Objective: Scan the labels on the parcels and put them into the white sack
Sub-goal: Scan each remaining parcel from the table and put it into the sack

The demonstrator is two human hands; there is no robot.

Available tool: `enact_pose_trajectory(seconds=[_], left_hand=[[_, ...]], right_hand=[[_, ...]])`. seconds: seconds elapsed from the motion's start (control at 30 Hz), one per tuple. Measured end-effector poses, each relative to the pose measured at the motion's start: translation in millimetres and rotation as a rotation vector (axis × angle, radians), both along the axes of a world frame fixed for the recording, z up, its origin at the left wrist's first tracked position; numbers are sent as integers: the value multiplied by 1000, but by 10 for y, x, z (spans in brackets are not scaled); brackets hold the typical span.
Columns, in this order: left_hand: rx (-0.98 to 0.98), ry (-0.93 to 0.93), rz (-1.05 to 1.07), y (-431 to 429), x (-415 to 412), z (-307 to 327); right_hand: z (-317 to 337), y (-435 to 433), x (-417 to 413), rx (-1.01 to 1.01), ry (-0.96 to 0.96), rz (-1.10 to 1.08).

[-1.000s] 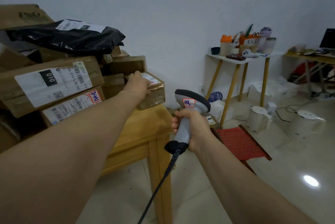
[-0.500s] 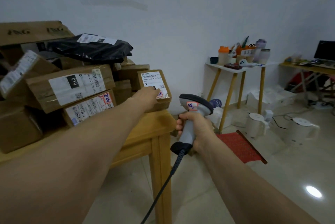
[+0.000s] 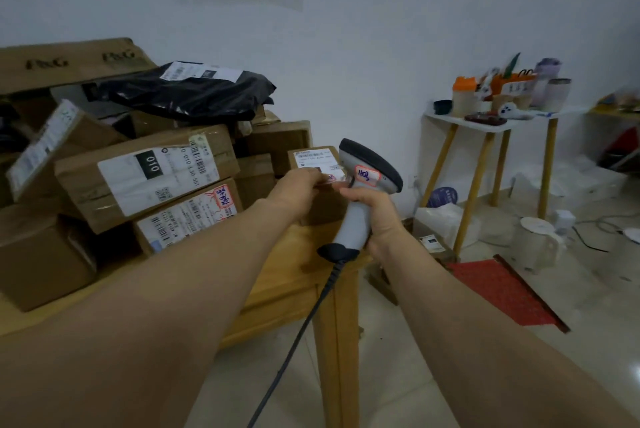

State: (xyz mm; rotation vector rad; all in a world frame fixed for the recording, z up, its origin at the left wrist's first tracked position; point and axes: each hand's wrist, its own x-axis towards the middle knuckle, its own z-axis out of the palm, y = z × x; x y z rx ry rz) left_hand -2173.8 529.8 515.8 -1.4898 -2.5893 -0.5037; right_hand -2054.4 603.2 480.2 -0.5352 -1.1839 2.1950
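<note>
A small cardboard parcel (image 3: 313,164) with a white label stands tilted up at the right corner of the wooden table (image 3: 277,292). My left hand (image 3: 301,187) grips its lower front edge. My right hand (image 3: 375,211) grips the handle of a grey barcode scanner (image 3: 363,182), whose head sits right next to the parcel's label. The scanner's black cable hangs down toward the floor. No white sack is in view.
Several cardboard parcels (image 3: 145,178) are stacked on the table to the left, with a black plastic mailer (image 3: 187,92) on top. A white side table (image 3: 485,123) with cups, white kettles (image 3: 535,244) and a red mat (image 3: 502,289) stand on the floor at the right.
My left hand has tipped the small parcel up so that its label faces me. My right hand has brought the scanner up and left, close to the label.
</note>
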Motion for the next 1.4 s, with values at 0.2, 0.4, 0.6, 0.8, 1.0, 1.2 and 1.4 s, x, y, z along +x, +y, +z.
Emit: enact_pose_trajectory(seconds=[0.2, 0.4, 0.6, 0.8, 1.0, 1.2, 1.4], left_hand=[[133, -143, 78, -68, -60, -66], [610, -538, 270, -323, 124, -149], [755, -1177, 233, -856, 554, -89], [739, -1199, 108, -1669, 940, -65], [692, -1166, 210, -2682, 1091, -37], [732, -1032, 393, -3949, 1135, -88], [872, -879, 596, -5078, 1222, -239]], right_hand=[[-2, -65, -231, 69, -43, 13], [-110, -233, 27, 22, -68, -113], [-175, -701, 609, 60, -38, -146], [-190, -1252, 1136, 35, 24, -69], [-127, -1888, 1378, 123, 66, 162], [-44, -2814, 1333, 373, -106, 249], [-17, -3771, 1190, 410, -114, 595]])
